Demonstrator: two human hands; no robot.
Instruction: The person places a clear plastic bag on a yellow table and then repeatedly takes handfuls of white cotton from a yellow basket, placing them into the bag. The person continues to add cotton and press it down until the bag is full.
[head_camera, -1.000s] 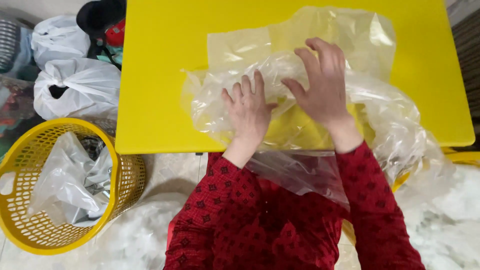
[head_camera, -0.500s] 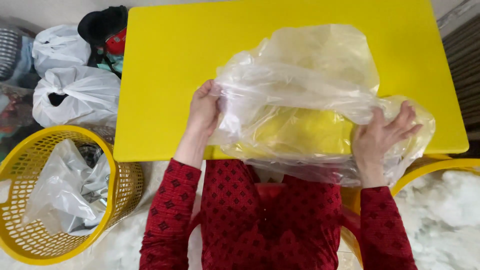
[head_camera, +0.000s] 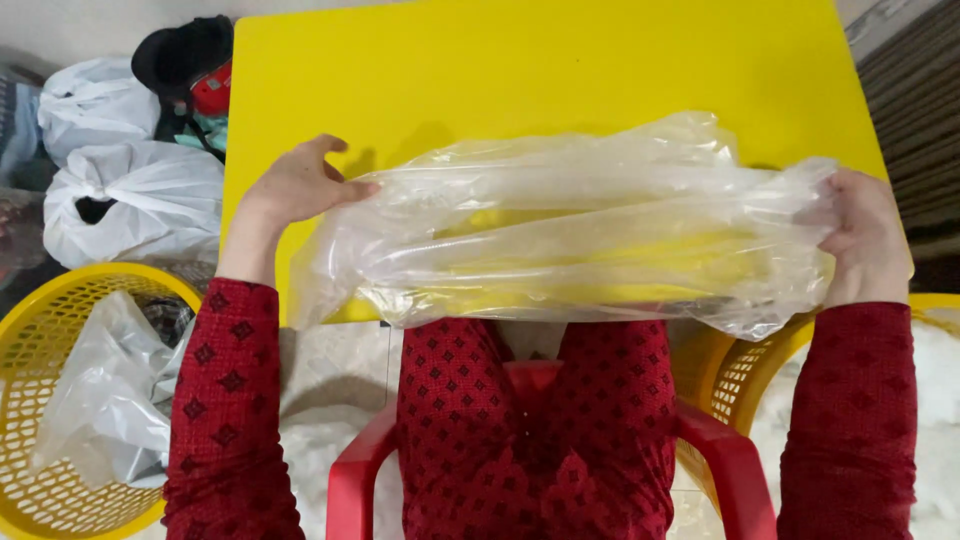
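Both hands, left (head_camera: 295, 190) & right (head_camera: 865, 240), pinch bag (head_camera: 570, 240) ends, stretched over table (head_camera: 520, 70); thin film could tear w/ more pull.

You sit at a bright yellow table (head_camera: 560, 70) that fills the space ahead of your hands, its top evenly lit and glossy. Beneath your arms shows the red plastic chair (head_camera: 530, 385) you sit in. Below and outside your left hand stands a yellow mesh basket (head_camera: 40, 320) with crumpled clear plastic in it; a second yellow basket (head_camera: 745, 375) sits under your right hand. Beyond your left hand, white tied bags (head_camera: 130, 205) lie on the floor beside a dark heap (head_camera: 185, 55). The floor under you is covered in pale, fluffy carpet (head_camera: 335, 375).
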